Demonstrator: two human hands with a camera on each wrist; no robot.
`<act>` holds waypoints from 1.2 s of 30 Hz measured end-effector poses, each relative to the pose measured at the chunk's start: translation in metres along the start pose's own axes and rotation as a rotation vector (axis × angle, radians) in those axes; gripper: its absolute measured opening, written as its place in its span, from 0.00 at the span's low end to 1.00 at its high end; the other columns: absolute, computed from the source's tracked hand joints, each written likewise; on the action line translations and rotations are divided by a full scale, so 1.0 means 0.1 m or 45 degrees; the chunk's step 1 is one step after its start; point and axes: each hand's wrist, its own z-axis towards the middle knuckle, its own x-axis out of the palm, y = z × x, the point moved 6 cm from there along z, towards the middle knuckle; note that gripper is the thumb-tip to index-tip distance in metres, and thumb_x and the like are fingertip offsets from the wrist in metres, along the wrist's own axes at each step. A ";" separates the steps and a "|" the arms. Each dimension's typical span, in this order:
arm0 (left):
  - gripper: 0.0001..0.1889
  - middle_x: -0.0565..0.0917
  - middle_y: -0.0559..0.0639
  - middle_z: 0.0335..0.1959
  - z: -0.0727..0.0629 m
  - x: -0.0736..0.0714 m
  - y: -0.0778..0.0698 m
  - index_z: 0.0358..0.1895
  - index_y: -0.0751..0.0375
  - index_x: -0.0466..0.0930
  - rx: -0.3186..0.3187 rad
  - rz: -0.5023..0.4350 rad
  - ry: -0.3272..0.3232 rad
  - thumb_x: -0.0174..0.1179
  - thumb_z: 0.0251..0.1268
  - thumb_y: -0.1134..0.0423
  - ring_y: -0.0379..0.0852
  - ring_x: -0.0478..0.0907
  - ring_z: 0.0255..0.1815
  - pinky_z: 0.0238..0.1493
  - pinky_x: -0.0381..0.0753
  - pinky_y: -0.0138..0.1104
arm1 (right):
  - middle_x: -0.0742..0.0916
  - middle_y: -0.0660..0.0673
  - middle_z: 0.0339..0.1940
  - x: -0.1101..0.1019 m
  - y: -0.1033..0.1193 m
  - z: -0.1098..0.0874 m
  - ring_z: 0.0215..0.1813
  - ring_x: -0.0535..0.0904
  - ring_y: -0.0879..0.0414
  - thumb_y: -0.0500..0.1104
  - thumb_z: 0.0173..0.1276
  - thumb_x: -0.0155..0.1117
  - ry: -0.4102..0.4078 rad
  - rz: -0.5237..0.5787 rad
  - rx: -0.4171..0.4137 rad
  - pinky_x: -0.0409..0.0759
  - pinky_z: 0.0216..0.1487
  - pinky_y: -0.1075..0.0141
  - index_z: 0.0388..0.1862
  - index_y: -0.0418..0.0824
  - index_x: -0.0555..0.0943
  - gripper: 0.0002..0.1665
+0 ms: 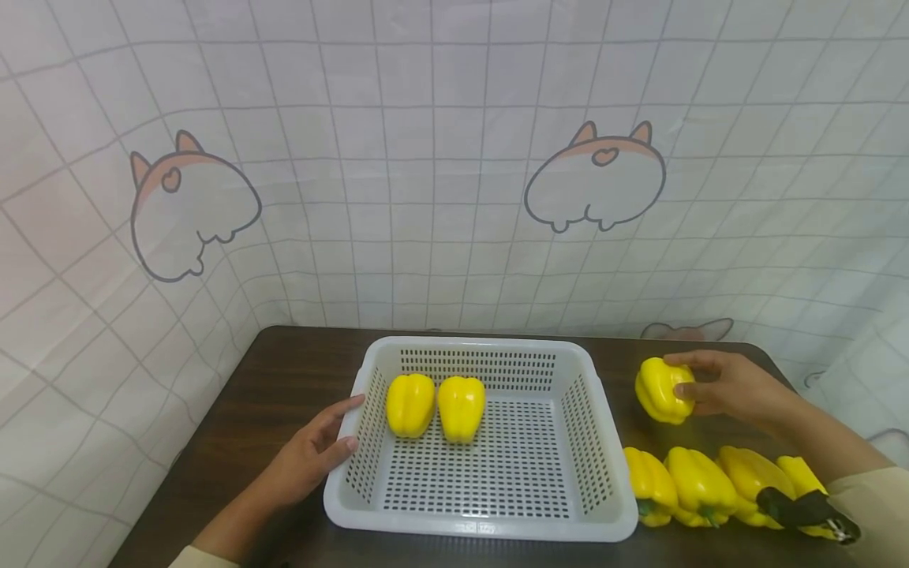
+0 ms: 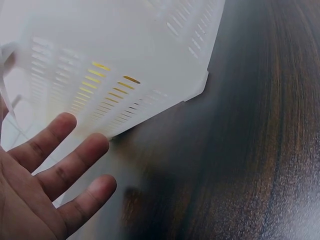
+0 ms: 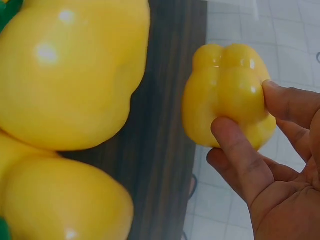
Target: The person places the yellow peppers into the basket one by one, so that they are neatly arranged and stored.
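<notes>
My right hand (image 1: 735, 386) pinches a yellow bell pepper (image 1: 663, 390) between thumb and fingers, to the right of a light grey perforated plastic basket (image 1: 479, 527). In the right wrist view, the fingertips press on the sides of this bell pepper (image 3: 227, 95). My left hand (image 1: 305, 454) is at the basket's left rim, fingers extended, with the thumb over the edge. Seen from the left wrist, three spread fingers (image 2: 82, 155) lie close by the basket's outer wall (image 2: 135, 45). Two yellow bell peppers, one (image 1: 410, 405) beside the other (image 1: 461, 409), sit inside at the back left.
Several more yellow bell peppers (image 1: 699, 485) lie in a row right of the basket, the far end partly covered by the right wrist's dark camera strap (image 1: 795, 509). All stand on a dark wooden table (image 1: 284, 371). A white checked cloth (image 1: 454, 197) hangs behind.
</notes>
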 end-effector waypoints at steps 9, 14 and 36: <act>0.33 0.63 0.74 0.73 0.00 0.00 -0.01 0.80 0.51 0.57 0.030 -0.022 0.015 0.57 0.76 0.60 0.61 0.84 0.51 0.41 0.89 0.44 | 0.62 0.23 0.77 0.02 0.20 -0.07 0.52 0.86 0.45 0.55 0.69 0.72 -0.006 0.034 -0.064 0.88 0.49 0.51 0.78 0.40 0.67 0.45; 0.34 0.63 0.73 0.74 0.01 -0.01 0.00 0.80 0.49 0.56 0.006 -0.032 0.012 0.59 0.75 0.60 0.60 0.84 0.51 0.41 0.89 0.45 | 0.61 0.24 0.78 -0.01 0.34 -0.11 0.51 0.86 0.44 0.54 0.70 0.71 -0.019 0.010 -0.117 0.88 0.46 0.54 0.78 0.40 0.67 0.43; 0.38 0.72 0.76 0.65 0.02 -0.01 -0.05 0.79 0.54 0.48 -0.034 -0.071 0.063 0.60 0.75 0.63 0.60 0.86 0.48 0.43 0.89 0.47 | 0.69 0.27 0.75 -0.02 0.65 -0.17 0.50 0.87 0.47 0.61 0.70 0.68 -0.010 -0.045 -0.129 0.86 0.52 0.46 0.78 0.44 0.67 0.44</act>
